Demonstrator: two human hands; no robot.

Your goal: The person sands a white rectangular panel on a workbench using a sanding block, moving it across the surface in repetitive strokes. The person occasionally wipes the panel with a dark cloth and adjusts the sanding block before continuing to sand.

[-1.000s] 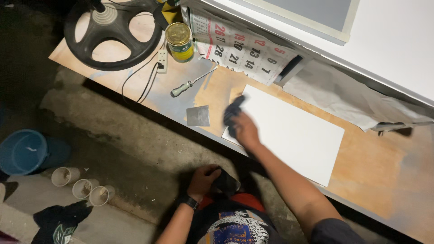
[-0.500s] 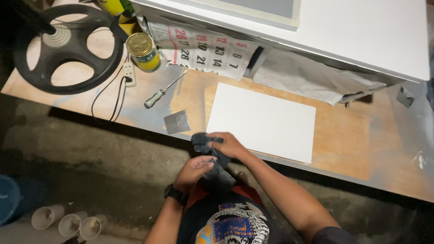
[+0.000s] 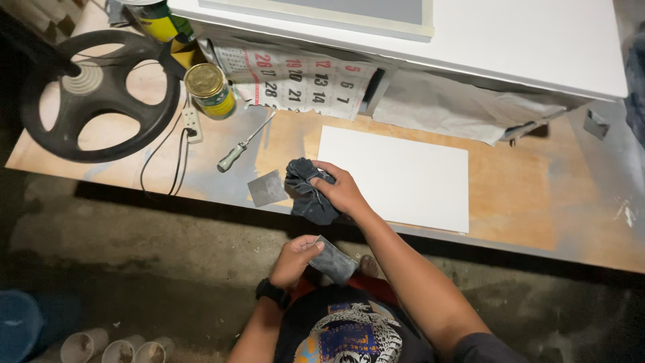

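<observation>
I see one wooden counter (image 3: 524, 195) carrying one black steering wheel (image 3: 94, 101), one flat white rectangular panel (image 3: 396, 178), two paint tins. My right hand (image 3: 342, 191) fingers clutch one dark crumpled rag (image 3: 306, 191) beside the panel; my left hand (image 3: 295, 259) fingers pinch one grey sanding block (image 3: 334, 261).

Right hand (image 3: 342, 191) reaches forward, fingers clenched; left hand (image 3: 295, 255) curled near the lap.

A single head-worn camera looks steeply down from above the person. The table (image 3: 510, 195) runs across the upper frame, the floor (image 3: 134, 269) below it. The view is close: both forearms enter from the bottom edge. No second view exists for overlap.
</observation>
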